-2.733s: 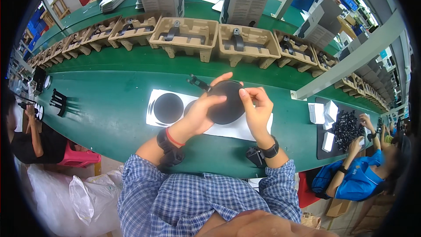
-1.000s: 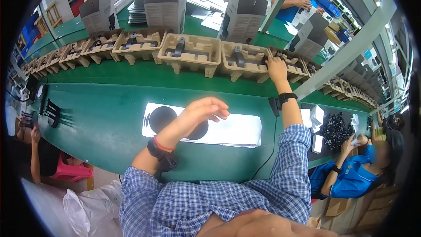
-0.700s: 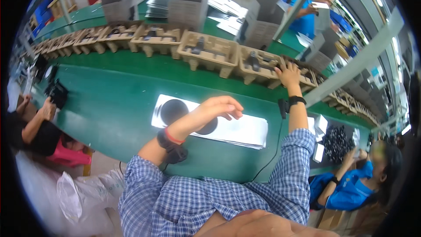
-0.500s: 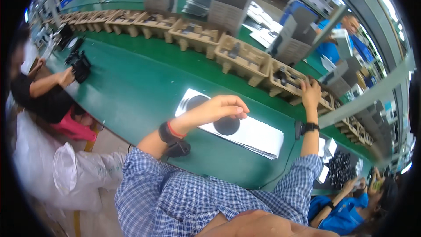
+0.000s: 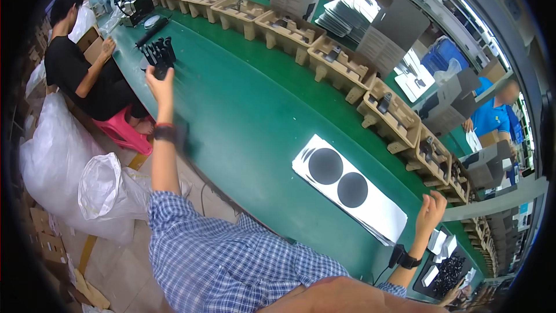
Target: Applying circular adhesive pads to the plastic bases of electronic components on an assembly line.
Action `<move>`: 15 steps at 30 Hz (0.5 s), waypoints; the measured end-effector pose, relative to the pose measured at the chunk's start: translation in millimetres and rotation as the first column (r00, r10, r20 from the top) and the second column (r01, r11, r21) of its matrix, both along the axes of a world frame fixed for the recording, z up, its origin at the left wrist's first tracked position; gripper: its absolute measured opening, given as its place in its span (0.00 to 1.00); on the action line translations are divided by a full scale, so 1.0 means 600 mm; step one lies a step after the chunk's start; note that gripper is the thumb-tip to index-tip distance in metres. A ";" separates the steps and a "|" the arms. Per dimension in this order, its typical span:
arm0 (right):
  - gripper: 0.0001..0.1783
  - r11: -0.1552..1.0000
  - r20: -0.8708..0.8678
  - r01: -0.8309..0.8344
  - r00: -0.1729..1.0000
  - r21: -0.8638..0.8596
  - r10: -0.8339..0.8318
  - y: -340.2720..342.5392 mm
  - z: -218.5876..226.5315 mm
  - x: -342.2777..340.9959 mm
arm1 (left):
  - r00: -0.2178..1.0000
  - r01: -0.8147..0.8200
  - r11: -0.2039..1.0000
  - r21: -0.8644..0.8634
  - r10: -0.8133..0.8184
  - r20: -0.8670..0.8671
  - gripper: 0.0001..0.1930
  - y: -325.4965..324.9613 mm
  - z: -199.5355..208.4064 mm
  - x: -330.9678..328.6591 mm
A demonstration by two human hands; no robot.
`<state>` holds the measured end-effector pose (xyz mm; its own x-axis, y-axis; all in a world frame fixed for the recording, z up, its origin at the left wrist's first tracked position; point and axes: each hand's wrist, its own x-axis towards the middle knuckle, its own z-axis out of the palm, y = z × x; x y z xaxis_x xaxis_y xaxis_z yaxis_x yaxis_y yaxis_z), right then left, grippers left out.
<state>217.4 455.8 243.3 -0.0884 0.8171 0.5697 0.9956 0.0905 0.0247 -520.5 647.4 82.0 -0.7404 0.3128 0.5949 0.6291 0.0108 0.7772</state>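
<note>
My left hand [image 5: 161,87] is stretched out to the far left, at a cluster of black plastic parts [image 5: 156,51] standing on the green bench. Its thumb and fingers sit around a black part [image 5: 164,73] at the near side of the cluster; the grip itself is partly hidden. My right hand [image 5: 431,210] is raised at the right, fingers loosely bent and apart, with nothing in it. Between my hands lies a stack of white sheets [image 5: 379,215] with two black discs [image 5: 325,166] printed or lying on top. The right hand is near its right end.
A row of brown moulded-pulp trays [image 5: 339,75] holding dark parts runs along the bench's far side. Grey cartons [image 5: 394,32] stand behind. A person in black [image 5: 87,72] sits at the left, another in blue [image 5: 492,113] at the far right. Black small parts [image 5: 449,272] lie at the lower right.
My left hand has swung from above the white sheets to the black parts at the far left. My right hand has come away from the tray. The view has turned left.
</note>
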 end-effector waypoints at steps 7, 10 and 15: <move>0.14 0.972 -0.093 0.236 0.968 0.014 -0.233 -0.088 -0.043 0.027 | 0.979 0.196 0.978 -0.073 -0.191 0.074 0.46 0.124 0.036 -0.136; 0.17 0.937 -0.115 0.347 0.930 -0.044 -0.350 -0.124 -0.065 0.020 | 0.898 0.407 0.892 -0.198 -0.351 0.266 0.29 0.136 0.027 -0.178; 0.17 0.880 -0.004 0.466 0.884 -0.095 -0.468 -0.146 -0.073 0.017 | 0.786 0.552 0.814 -0.179 -0.437 0.437 0.25 0.167 0.060 -0.191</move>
